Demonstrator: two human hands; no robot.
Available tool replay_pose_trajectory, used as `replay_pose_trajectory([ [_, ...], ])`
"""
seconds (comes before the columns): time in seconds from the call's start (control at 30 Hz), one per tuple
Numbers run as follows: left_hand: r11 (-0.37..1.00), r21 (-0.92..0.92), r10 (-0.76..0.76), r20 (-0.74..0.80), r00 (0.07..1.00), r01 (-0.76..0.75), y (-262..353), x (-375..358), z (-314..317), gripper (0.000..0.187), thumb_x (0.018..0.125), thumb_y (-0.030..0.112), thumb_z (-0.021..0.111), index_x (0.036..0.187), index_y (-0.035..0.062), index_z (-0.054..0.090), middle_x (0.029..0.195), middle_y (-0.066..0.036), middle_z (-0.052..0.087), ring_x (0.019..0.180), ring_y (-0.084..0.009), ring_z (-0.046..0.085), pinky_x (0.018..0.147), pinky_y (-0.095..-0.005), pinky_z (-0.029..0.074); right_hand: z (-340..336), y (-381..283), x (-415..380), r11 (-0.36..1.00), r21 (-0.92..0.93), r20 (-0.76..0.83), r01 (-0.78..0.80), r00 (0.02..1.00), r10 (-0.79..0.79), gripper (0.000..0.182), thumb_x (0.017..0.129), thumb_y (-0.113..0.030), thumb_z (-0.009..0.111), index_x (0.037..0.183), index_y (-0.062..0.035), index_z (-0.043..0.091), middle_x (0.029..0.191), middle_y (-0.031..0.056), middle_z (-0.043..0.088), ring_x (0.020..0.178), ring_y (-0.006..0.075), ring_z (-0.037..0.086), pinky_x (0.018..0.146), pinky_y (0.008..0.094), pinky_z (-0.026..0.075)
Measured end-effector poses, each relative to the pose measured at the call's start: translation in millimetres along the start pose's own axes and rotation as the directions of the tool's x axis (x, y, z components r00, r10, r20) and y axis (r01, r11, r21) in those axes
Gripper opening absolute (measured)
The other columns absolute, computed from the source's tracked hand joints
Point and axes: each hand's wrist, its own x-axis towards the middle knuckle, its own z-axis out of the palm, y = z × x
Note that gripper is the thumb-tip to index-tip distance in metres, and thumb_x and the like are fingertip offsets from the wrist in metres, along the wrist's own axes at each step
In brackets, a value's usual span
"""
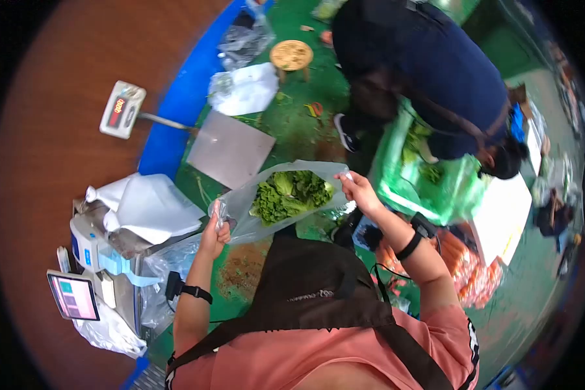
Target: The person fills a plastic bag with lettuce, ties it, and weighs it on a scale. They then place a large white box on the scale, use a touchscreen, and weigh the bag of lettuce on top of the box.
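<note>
Between my hands a clear plastic bag [240, 207] is stretched wide, its mouth facing up. Leafy green lettuce [291, 195] lies inside it. My left hand [216, 231] is closed on the bag's left end, where the plastic is bunched. The bag's right end is pinched in the fingers of my right hand [359, 191]. Just beyond the bag, a flat metal scale platform [230, 149] stands near the floor, joined by a rod to its display [122, 109].
A co-worker in dark blue [442, 58] bends over a green plastic bag [429, 188] of greens at right. A wooden stool [291, 55] stands ahead. White bags [153, 207] lie on a label scale [88, 244] at left. Bagged carrots [465, 266] lie at right.
</note>
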Motion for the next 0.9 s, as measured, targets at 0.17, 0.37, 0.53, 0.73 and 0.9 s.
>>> replay_pose_trajectory([
  [0.17, 0.978, 0.005, 0.203, -0.228, 0.952, -0.208, 26.8, 34.4, -101.5, 0.058, 0.093, 0.048, 0.032, 0.142, 0.0306, 0.007, 0.065, 0.002, 0.039, 0.052, -0.0072, 0.030, 0.053, -0.0219, 0.027, 117.6, 5.1, 167.7, 0.998, -0.048, 0.059, 0.042, 0.997, -0.039, 0.026, 0.091, -0.028, 0.048, 0.100, -0.0059, 0.059, 0.061, -0.0057, 0.039, 0.053, 0.0053, 0.034, 0.048, 0.0221, 0.029],
  [0.37, 0.939, -0.136, 0.255, -0.341, 0.905, -0.316, 29.3, 128.0, -211.1, 0.050, 0.093, 0.040, 0.039, 0.138, 0.0243, 0.025, 0.071, 0.003, 0.045, 0.057, -0.0058, 0.035, 0.050, -0.0194, 0.028, 212.3, 29.5, 326.8, 0.997, 0.041, 0.058, -0.063, 0.996, 0.060, 0.024, 0.092, -0.026, 0.047, 0.099, -0.0063, 0.058, 0.060, -0.0045, 0.038, 0.050, 0.0071, 0.035, 0.047, 0.0226, 0.031],
  [0.53, 0.904, -0.137, 0.315, -0.430, 0.846, -0.406, 12.0, 232.7, -291.8, 0.050, 0.087, 0.032, 0.054, 0.130, 0.0106, 0.040, 0.076, 0.002, 0.049, 0.069, -0.0089, 0.044, 0.067, -0.0265, 0.036, 226.9, 120.4, 456.5, 0.952, -0.300, -0.064, 0.067, 0.994, -0.091, 0.033, 0.080, -0.016, 0.062, 0.106, 0.0020, 0.054, 0.077, 0.0076, 0.061, 0.068, 0.0156, 0.057, 0.064, 0.0284, 0.045],
  [0.73, 0.994, 0.064, 0.106, -0.607, 0.788, -0.084, 21.7, 274.5, -283.7, 0.056, 0.074, 0.030, 0.071, 0.118, 0.0027, 0.050, 0.107, -0.008, 0.059, 0.107, -0.0196, 0.050, 0.100, -0.0388, 0.023, 241.2, 141.8, 496.5, 0.837, -0.547, -0.201, 0.007, 0.970, -0.139, 0.061, 0.064, -0.031, 0.074, 0.112, -0.0016, 0.052, 0.095, 0.0127, 0.064, 0.086, 0.0235, 0.062, 0.078, 0.0333, 0.046],
  [0.9, 0.996, 0.050, 0.085, -0.622, 0.778, -0.068, 5.3, 287.1, -290.3, 0.058, 0.073, 0.030, 0.073, 0.118, 0.0005, 0.051, 0.117, -0.011, 0.054, 0.114, -0.0204, 0.046, 0.099, -0.0366, 0.026, 234.4, 154.9, 493.6, 0.797, -0.602, -0.225, -0.057, 0.969, -0.101, 0.073, 0.058, -0.040, 0.077, 0.116, -0.0047, 0.050, 0.101, 0.0117, 0.062, 0.091, 0.0230, 0.060, 0.080, 0.0345, 0.045],
])
